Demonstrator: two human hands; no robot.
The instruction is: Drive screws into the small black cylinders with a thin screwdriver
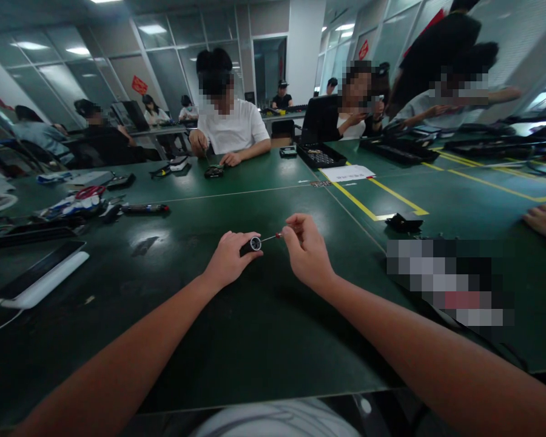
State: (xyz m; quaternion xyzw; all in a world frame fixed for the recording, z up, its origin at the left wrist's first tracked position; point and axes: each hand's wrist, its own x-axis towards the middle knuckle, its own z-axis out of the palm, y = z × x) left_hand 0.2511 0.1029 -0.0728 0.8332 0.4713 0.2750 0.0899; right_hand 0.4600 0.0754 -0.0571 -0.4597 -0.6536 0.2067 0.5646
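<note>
My left hand [230, 256] is closed around a short black cylindrical part [250, 245], whose round end with a pale ring faces me. In my right hand [306, 246] is a thin screwdriver [273, 236] with a red handle, pinched between thumb and fingers. Its slim metal shaft points left, and the tip meets the side of the black part or lies just behind it; I cannot tell which. Both hands are above the dark green table [255, 340]. My right fingers cover most of the handle.
A phone on a white power bank [50, 273] lies left, with a marker pen [145, 209] beyond. At right are a small black piece [404, 223] and a blurred-out object [446, 279]. Across the table sits a person in white [236, 124]; black trays [321, 156] stand behind.
</note>
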